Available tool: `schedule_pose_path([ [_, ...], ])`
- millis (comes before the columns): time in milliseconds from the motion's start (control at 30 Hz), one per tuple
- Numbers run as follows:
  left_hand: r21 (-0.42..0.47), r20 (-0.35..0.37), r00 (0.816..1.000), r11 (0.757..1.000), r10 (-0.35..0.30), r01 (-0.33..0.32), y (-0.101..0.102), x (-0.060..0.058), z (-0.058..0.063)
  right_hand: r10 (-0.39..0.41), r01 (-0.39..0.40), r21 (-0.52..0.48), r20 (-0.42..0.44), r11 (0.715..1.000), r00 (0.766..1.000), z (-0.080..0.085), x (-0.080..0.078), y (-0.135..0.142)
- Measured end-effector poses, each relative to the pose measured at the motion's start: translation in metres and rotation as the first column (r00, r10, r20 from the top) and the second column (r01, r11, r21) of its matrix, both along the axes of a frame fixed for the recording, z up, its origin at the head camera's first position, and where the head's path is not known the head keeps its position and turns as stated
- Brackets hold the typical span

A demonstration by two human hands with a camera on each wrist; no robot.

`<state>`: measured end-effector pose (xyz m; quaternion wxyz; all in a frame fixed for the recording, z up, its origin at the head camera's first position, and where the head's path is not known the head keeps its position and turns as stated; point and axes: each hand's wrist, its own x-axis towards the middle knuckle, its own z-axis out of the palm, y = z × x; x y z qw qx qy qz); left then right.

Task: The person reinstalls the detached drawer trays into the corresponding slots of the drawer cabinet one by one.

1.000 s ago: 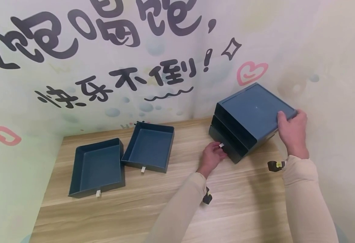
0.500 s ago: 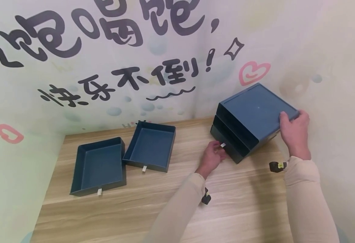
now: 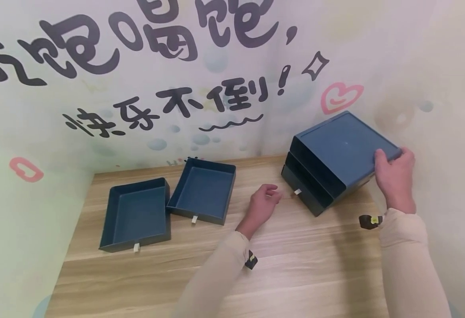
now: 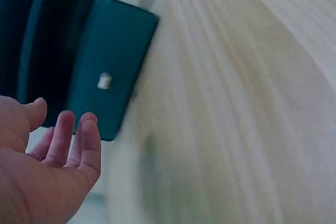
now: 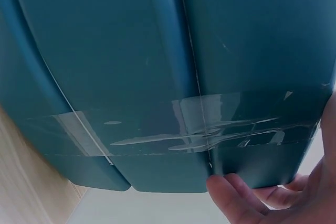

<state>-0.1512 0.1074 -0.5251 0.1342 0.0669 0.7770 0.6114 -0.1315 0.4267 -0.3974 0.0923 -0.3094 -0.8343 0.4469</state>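
A dark blue desktop drawer cabinet (image 3: 345, 143) sits askew near the back wall. Its upper two slots stand hollow, while a drawer front (image 4: 113, 51) with a white tab (image 3: 297, 192) closes off the lowest. My right hand (image 3: 395, 179) grips the cabinet's rear top corner, thumb on the top and fingers behind. Clear tape (image 5: 157, 135) runs across its side in the right wrist view. My left hand (image 3: 262, 203) is just left of the lowest drawer, apart from it, with fingers loosely bent and nothing in them.
Two shallow dark blue drawers (image 3: 115, 221) (image 3: 229, 198) with white tabs lie on the wood-grain table (image 3: 145, 282) at the left, corners close together. A white wall (image 3: 272, 132) with black lettering rises behind, and another wall (image 3: 455, 185) borders the right.
My left hand has come off the lowest drawer's tab and drawn back to the left. My right hand keeps its grip on the cabinet. The head view has shifted slightly.
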Motion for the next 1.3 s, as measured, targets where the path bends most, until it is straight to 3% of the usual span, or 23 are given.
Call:
schedule_pose_path([
  [167,-0.022,-0.067,0.997,0.999,-0.031,0.03,-0.027,0.007,0.021,-0.001,0.001,0.018,-0.006,1.0,1.0,-0.001,0.001,0.001],
  [267,-0.056,-0.097,0.995,0.998,-0.018,0.012,-0.047,0.012,0.035,-0.002,0.003,0.033,-0.021,0.999,1.0,-0.004,0.001,0.002],
  [433,-0.117,-0.16,0.983,0.987,0.087,-0.106,-0.087,0.02,0.053,0.003,-0.002,0.036,-0.02,0.999,1.0,-0.006,0.0,0.005],
  [600,-0.171,-0.177,0.954,0.947,0.241,-0.271,-0.129,0.029,0.061,-0.003,0.004,0.017,-0.01,1.0,1.0,-0.007,0.001,0.008],
  [733,-0.225,-0.155,0.939,0.914,0.309,-0.337,-0.161,0.036,0.061,-0.017,0.017,0.016,-0.021,1.0,1.0,-0.008,0.001,0.008],
  [867,-0.296,-0.117,0.934,0.885,0.339,-0.358,-0.183,0.043,0.054,-0.02,0.021,0.024,-0.027,1.0,0.999,-0.006,0.001,0.008],
  [1167,-0.431,-0.027,0.918,0.824,0.395,-0.367,-0.199,0.056,0.037,-0.02,0.021,0.04,-0.024,0.999,1.0,-0.004,0.0,0.004],
  [1300,-0.465,-0.032,0.906,0.796,0.423,-0.388,-0.202,0.059,0.027,-0.021,0.022,0.046,-0.025,0.999,0.999,-0.004,-0.001,0.001],
])
